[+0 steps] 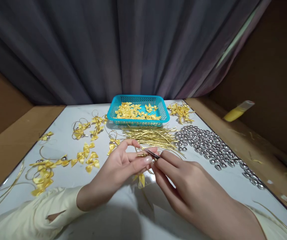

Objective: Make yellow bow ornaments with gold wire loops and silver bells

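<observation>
Over the middle of the table, my left hand (123,161) is closed, with thumb and fingers pinching a gold cord (141,155). My right hand (183,180) meets it from the right, its fingers closed on a slim, dark, shiny piece (152,153) that looks like metal; its kind is unclear. Just below the fingertips hangs a yellow ribbon bow (141,180), partly covered by the hands. A loop of cord shows beside it. How the cord, bow and dark piece are joined is hidden by my fingers.
Behind the hands stands a blue basket (138,124) of yellow bows, with gold cords (150,136) before it. Many silver bells or beads (205,143) spread to the right. Corded bows (43,176) lie left, more (180,111) at back right. A yellow-filled tube (238,111) is at right.
</observation>
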A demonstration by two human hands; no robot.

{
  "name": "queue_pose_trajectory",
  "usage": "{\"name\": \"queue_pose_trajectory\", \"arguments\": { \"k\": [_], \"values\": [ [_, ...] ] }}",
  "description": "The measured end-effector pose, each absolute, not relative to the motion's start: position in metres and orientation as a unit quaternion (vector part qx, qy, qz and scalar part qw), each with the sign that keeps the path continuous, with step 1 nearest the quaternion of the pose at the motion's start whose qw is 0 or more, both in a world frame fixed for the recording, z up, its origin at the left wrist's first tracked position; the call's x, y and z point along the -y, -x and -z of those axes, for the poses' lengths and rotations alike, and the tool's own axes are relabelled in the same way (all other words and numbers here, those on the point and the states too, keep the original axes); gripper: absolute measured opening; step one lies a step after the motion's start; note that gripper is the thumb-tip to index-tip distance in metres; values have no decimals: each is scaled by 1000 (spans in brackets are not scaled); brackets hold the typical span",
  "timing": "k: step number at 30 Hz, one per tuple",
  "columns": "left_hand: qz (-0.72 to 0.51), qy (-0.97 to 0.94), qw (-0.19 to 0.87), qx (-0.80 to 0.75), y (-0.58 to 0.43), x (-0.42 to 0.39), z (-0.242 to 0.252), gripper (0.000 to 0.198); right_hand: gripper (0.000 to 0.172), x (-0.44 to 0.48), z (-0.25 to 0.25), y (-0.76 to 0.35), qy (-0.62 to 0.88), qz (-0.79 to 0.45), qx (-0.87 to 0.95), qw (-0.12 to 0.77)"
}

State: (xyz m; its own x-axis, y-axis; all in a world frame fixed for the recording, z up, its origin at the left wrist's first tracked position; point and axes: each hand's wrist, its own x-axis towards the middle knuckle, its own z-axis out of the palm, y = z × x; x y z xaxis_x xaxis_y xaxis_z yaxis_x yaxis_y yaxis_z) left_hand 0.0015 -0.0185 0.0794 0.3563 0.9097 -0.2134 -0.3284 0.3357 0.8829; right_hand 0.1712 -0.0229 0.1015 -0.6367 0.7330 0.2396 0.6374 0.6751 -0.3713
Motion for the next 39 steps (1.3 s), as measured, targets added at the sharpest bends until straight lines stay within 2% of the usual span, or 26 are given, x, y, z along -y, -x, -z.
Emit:
{"name": "queue_pose_trajectory", "arguments": {
  "k": [5, 10, 18, 22, 26, 28, 32, 39],
  "values": [
    [-447, -375, 720, -376, -3, 19, -77, 33, 18, 25, -104, -170, 385, -143, 892, 191],
    [-460, -359, 726, -363, -2, 19, -79, 25, 18, 29, -106, -170, 388, -137, 894, 176],
    [-479, -368, 725, -332, 0, 18, -75, 24, 20, 29, -110, -171, 403, -105, 898, 143],
    [-483, -388, 716, -322, 3, 15, -70, 22, 21, 32, -119, -184, 410, -112, 889, 169],
    [-471, -404, 721, -306, 5, 13, -66, 22, 38, 34, -122, -196, 449, -131, 853, 232],
    [-468, -403, 727, -300, 4, 14, -67, 22, 42, 34, -123, -199, 477, -150, 836, 228],
    [-467, -393, 739, -286, 4, 15, -69, 21, 30, 29, -126, -196, 478, -202, 833, 192],
    [-455, -372, 759, -279, 7, 15, -68, 22, 18, 19, -126, -189, 449, -184, 848, 213]
  ]
}}
